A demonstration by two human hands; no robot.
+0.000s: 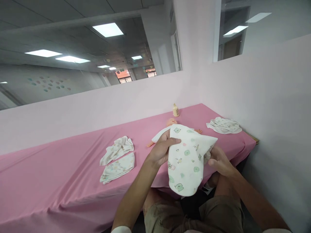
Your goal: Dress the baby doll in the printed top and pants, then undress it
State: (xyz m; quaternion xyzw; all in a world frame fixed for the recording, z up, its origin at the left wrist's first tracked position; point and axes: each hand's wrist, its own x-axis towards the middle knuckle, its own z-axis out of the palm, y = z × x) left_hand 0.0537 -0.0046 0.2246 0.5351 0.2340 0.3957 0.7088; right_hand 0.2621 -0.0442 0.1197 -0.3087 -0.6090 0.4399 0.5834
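I hold up a white baby garment [187,158] printed with small green animals, above the near edge of a pink-covered table [60,174]. My left hand [161,150] grips its upper left edge, fingers curled over the cloth. My right hand [220,161] is closed on its right side, partly behind the fabric. Behind the garment a baby doll [170,124] lies on the table, mostly hidden by the cloth.
Two crumpled white printed cloths [118,158] lie on the table to the left. Another bundled cloth [224,125] rests at the far right corner. A small yellow bottle [175,110] stands by the pink back wall. My knees in khaki shorts are below.
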